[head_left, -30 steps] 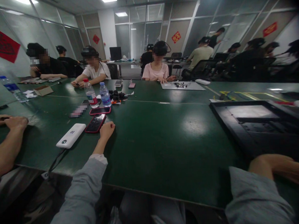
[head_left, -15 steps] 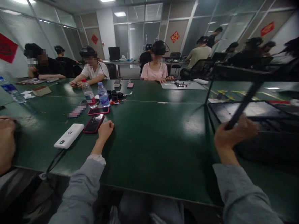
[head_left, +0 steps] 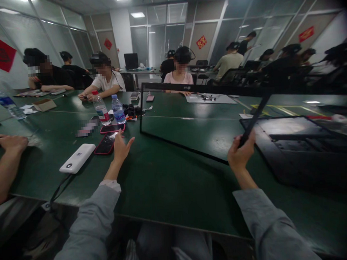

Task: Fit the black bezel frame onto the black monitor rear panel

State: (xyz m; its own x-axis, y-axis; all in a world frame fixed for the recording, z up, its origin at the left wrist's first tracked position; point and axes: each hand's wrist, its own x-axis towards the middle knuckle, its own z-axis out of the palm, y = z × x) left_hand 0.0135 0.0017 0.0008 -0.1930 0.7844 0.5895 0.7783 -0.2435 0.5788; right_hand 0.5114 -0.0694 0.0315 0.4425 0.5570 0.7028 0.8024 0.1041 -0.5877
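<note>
My right hand [head_left: 242, 152] is closed on one edge of a thin black rectangular frame [head_left: 180, 144], which hangs tilted above the green table [head_left: 176, 177]. The frame's far-left corner reaches toward the bottles. My left hand [head_left: 121, 147] is raised just off the table with fingers spread, holding nothing, right beside a red-cased phone [head_left: 105, 144]. A large black monitor panel [head_left: 298, 146] lies flat on the table to the right of my right hand.
A white power bank [head_left: 77, 158] with a cable lies left of the phone. Another red phone [head_left: 112, 128] and two water bottles [head_left: 101, 108] stand behind. Another person's arm [head_left: 5, 164] rests at the left. Several people sit across the table.
My right hand has swung the black frame up off the monitor panel and leftward over the table. My left hand has lifted from the table and spread its fingers.
</note>
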